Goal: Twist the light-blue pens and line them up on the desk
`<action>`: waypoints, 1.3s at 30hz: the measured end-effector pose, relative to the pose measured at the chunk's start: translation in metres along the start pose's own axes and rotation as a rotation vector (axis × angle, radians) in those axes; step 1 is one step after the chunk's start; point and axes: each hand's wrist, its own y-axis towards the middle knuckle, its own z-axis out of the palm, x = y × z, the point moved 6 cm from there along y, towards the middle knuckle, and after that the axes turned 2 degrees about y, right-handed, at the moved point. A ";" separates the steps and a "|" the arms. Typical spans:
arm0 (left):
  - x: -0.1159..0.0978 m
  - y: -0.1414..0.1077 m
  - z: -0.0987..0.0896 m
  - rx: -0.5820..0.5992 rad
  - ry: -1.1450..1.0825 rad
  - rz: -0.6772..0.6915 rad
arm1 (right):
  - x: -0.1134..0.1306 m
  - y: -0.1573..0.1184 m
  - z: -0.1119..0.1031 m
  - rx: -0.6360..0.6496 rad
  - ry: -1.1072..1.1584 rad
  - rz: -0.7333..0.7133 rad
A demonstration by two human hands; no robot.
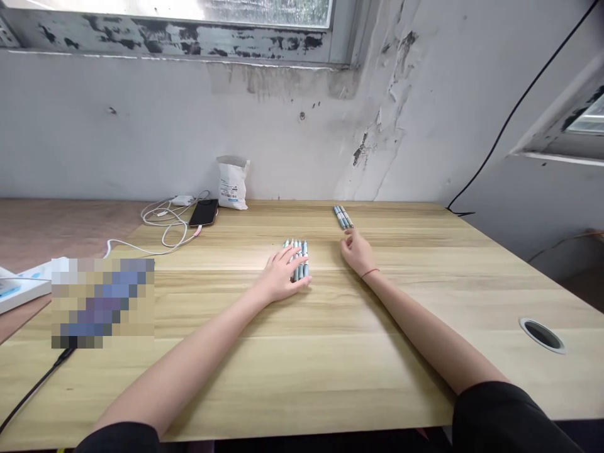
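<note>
A row of pale blue-green pens [301, 269] lies side by side on the wooden table, tips pointing away from me. My left hand [282, 275] rests over this row with fingers spread across the barrels and the thumb along the near ends. It covers the left part of the row. Farther off to the right lies a second, smaller group of similar pens [343, 217], also side by side. My right hand [358, 253] is at the near end of that group, fingers curled in, one fingertip close to or touching the pen ends. I see nothing held in it.
At the back left are a white packet [233, 184], a dark phone [204, 212] and a coiled white cable [174, 233]. A blurred-out object [106, 302] and a white power strip [33, 283] lie at the left. A round cable hole [542, 335] is at the right.
</note>
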 end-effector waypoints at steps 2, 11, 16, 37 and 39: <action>-0.002 0.000 0.002 0.044 -0.003 0.022 | 0.029 -0.026 0.002 0.089 0.083 -0.168; 0.002 0.000 0.005 0.039 -0.017 0.050 | 0.102 -0.086 0.012 0.331 0.021 -0.545; 0.001 -0.001 0.005 0.034 -0.002 0.071 | 0.102 -0.084 0.012 0.346 0.021 -0.570; -0.011 0.001 -0.021 -0.214 0.101 0.124 | 0.064 -0.069 -0.027 0.221 0.024 -0.270; -0.014 0.002 -0.025 -0.256 0.154 0.136 | 0.064 -0.069 -0.038 0.175 0.082 -0.292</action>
